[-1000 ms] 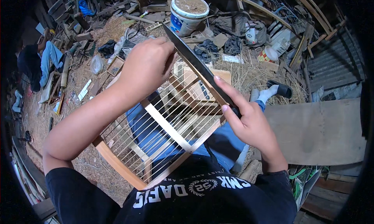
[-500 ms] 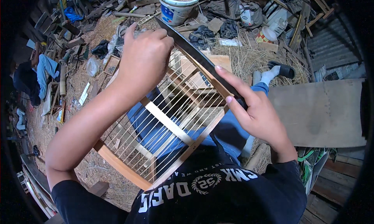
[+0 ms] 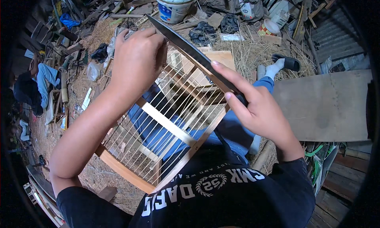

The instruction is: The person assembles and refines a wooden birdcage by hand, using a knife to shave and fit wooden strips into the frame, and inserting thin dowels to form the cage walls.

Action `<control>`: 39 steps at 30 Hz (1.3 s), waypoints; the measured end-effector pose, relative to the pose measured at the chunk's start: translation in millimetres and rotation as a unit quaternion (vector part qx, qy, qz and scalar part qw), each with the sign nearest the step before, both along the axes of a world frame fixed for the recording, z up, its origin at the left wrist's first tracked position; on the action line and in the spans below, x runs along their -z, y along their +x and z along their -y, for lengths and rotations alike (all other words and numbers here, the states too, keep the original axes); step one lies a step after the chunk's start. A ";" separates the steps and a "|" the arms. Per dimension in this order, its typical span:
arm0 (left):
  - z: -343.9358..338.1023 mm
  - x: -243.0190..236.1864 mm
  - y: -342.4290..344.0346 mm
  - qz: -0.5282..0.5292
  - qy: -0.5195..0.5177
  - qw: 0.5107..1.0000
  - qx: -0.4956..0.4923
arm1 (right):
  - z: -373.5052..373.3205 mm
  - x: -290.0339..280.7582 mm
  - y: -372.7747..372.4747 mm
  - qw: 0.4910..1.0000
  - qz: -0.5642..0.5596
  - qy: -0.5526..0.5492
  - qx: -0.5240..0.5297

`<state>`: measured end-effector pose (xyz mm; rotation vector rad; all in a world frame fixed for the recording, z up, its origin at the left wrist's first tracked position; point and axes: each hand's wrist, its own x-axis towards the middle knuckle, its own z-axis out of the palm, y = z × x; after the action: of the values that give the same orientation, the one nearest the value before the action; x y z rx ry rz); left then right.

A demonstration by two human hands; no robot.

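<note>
A slatted wooden frame with thin rods, like a birdcage panel, lies tilted across my lap. My left hand is closed round its far end; the fingertips are hidden behind the hand and the wood. In my right hand is a long dark-bladed knife. Its handle sits mostly hidden in my palm, with the forefinger and thumb stretched along the handle end of the blade. The blade lies along the frame's far upper rail, its tip reaching past my left hand.
Beyond the frame stands a pale wooden box. A white and blue bucket is at the back. To the right lies a flat board. Straw, shavings and scrap wood litter the ground. Another person sits at the far left.
The knife and both hands have moved slightly left in the picture, and the blade shows broader now. The surroundings have also shifted a little. Both holds are unchanged.
</note>
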<state>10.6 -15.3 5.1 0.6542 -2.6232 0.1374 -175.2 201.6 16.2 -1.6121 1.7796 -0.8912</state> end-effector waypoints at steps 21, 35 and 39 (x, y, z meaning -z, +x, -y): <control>1.3 8.6 -5.0 -0.024 -0.005 0.999 0.036 | -10.0 -4.9 -5.1 0.999 0.019 0.043 0.022; -5.3 -4.2 5.6 -0.020 0.019 1.000 0.014 | -7.5 -1.9 -4.7 0.999 0.026 -0.018 0.007; -4.3 -3.7 9.4 -0.029 0.007 0.999 0.021 | -4.7 -0.9 -1.2 0.999 0.036 -0.016 -0.007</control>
<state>20.0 -11.0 8.8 0.5987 -2.5830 0.0850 -176.4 206.3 17.1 -1.5893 1.7113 -0.9650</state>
